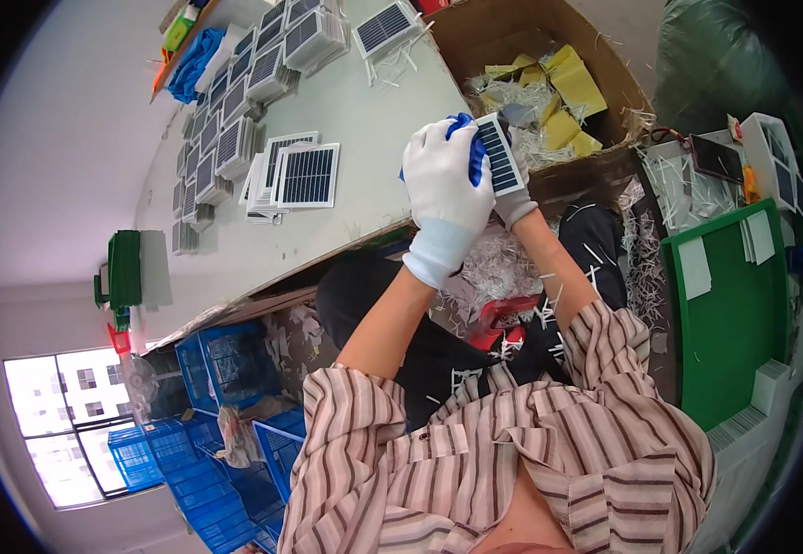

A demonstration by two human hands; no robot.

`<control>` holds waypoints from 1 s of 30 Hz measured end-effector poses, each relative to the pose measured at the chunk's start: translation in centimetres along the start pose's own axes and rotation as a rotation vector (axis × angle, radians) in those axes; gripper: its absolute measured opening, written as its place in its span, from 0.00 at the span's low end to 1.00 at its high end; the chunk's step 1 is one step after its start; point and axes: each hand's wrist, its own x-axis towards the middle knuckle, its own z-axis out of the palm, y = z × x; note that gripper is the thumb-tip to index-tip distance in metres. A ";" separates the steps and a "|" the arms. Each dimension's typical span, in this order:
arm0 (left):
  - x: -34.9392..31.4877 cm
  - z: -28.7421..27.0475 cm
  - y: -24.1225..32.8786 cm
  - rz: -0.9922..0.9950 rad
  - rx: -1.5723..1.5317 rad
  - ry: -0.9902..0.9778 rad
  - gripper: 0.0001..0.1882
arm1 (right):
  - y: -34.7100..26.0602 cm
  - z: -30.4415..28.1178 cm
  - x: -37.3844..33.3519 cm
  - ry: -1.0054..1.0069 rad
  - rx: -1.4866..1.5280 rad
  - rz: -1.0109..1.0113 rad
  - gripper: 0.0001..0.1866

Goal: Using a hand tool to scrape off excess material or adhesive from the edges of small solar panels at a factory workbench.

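A small solar panel (pixel 503 159), dark with thin pale lines and a white edge, is tilted between my two hands over the table's edge. My left hand (pixel 448 166), in a white glove with blue palm and fingertips, is closed around its left side. Behind the panel's lower right side is my gloved right hand (pixel 516 205), gripping it with most of its fingers hidden. A loose stack of similar solar panels (pixel 309 175) lies on the table (pixel 328 231) to the left of my hands.
Many more panel stacks (pixel 235 138) stand at the far left. Beyond my hands, a cardboard box (pixel 461 46) holds white strips and yellow paper. A green tray (pixel 725 314) sits at right, blue crates (pixel 189 471) at lower left. White scraps cover my dark trousers.
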 end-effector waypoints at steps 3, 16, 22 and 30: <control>0.1 -0.3 -0.1 0.085 -0.110 -0.097 0.19 | 0.1 0.7 -2.0 0.068 -0.325 0.005 0.17; 0.0 -0.7 -0.1 0.053 -0.009 -0.012 0.16 | -4.6 -0.1 -6.3 -0.058 -1.046 -0.139 0.09; 0.0 -0.4 0.4 -0.029 0.013 -0.041 0.17 | -2.4 1.8 -12.7 -0.482 -1.267 -0.070 0.09; -0.2 -0.1 1.1 -0.049 0.090 -0.076 0.19 | -0.5 1.8 -7.9 0.141 -1.186 -0.499 0.18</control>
